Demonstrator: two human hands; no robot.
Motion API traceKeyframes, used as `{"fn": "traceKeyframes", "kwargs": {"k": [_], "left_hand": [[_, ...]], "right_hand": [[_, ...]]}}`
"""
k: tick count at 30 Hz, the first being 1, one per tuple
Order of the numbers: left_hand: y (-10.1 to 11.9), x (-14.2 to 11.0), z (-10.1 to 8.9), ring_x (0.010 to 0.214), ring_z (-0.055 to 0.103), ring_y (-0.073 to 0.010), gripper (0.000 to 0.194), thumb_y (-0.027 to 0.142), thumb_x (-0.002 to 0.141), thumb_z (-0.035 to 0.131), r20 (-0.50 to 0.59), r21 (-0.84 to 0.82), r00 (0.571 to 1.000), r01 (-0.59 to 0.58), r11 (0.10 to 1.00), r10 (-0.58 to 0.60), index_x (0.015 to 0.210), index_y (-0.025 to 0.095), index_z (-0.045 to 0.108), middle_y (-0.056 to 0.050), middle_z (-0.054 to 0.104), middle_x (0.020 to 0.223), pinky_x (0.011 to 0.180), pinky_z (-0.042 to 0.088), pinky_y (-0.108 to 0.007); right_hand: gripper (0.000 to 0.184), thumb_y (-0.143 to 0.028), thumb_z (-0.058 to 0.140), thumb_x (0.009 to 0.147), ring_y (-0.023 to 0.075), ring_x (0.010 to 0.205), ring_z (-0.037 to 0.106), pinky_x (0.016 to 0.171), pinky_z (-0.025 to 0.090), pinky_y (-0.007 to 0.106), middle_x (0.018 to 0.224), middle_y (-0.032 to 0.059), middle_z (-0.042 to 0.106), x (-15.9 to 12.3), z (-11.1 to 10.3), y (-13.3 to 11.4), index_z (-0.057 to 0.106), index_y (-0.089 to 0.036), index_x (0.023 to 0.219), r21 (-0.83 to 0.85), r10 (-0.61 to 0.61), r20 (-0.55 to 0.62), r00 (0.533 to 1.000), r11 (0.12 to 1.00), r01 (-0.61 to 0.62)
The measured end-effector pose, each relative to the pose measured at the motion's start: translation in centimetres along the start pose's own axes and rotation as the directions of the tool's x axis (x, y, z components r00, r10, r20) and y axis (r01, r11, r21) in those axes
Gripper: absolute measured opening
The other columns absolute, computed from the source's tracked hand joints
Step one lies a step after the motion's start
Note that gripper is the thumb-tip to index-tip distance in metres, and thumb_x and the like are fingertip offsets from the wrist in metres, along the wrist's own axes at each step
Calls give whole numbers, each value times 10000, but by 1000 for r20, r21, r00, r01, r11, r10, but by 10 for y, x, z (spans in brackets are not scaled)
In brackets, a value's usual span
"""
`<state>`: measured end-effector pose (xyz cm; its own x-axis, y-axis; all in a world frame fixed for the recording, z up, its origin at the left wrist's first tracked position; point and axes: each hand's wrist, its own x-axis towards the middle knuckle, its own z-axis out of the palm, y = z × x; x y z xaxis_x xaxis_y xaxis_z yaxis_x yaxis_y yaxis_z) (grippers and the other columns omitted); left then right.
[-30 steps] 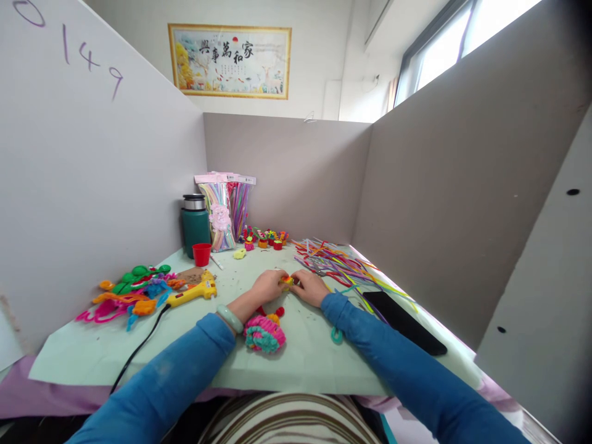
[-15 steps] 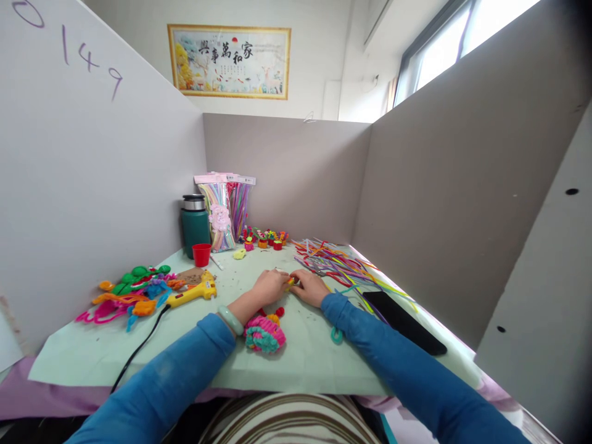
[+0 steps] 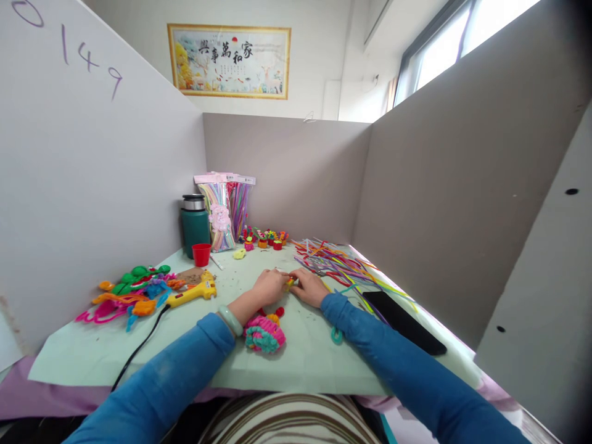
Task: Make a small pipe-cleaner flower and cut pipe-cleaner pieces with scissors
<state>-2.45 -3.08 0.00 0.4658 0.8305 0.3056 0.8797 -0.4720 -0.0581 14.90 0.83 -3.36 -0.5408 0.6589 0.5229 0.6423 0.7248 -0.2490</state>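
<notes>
Fingertips of two hands, left hand [image 3: 272,286] and right hand [image 3: 311,288], meet in a pinching grip on one small yellow piece [image 3: 290,283], which lies between them, just above the bench [image 3: 314,354] and partly hidden by the fingers. Nearer the body, beside the left wrist, sits one pink-and-teal fuzzy bundle [image 3: 265,333], while one black slab [image 3: 404,322] lies beyond the right forearm. Farther out, to the left, are one yellow glue gun [image 3: 192,294], one red cup [image 3: 201,254] and one green bottle [image 3: 195,228].
</notes>
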Motion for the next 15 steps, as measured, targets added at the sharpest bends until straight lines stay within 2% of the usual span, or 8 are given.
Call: {"fn": "traceKeyframes", "kwargs": {"k": [5, 8, 12, 15], "left_hand": [[2, -2, -2, 1021, 595, -201, 241, 249, 885, 446, 17, 21, 999, -33, 999, 32, 973, 189, 662, -103, 682, 1041, 908, 401, -311], [1, -2, 0, 997, 604, -195, 247, 263, 886, 449, -3, -13, 1000, -11, 1000, 11, 959, 191, 673, -96, 688, 1028, 892, 409, -297], [-3, 0, 3, 901, 627, -180, 252, 306, 864, 479, -19, -154, 995, 95, 983, -99, 952, 209, 695, -67, 709, 964, 813, 432, -256], [-8, 4, 7, 856, 634, -178, 294, 343, 801, 562, -26, -300, 974, 205, 932, -223, 1025, 196, 681, -63, 710, 977, 736, 441, -238]], "right_hand": [[309, -266, 610, 803, 140, 794, 564, 716, 429, 254, 1033, 72, 599, 0, -1, -1, 596, -180, 1100, 6, 0, 16, 1000, 1000, 0], [305, -262, 608, 803, 142, 797, 563, 721, 431, 255, 1027, 72, 598, 0, -4, -4, 597, -177, 1096, 10, 3, 25, 1000, 1000, -3], [281, -241, 601, 805, 132, 776, 563, 720, 430, 252, 1018, 69, 596, 0, -6, -8, 598, -170, 1077, 7, 14, 36, 999, 1000, -14], [278, -229, 592, 808, 131, 770, 562, 715, 429, 255, 1016, 66, 593, -1, -7, -9, 592, -171, 1080, 6, 3, 29, 1000, 1000, -4]]}}
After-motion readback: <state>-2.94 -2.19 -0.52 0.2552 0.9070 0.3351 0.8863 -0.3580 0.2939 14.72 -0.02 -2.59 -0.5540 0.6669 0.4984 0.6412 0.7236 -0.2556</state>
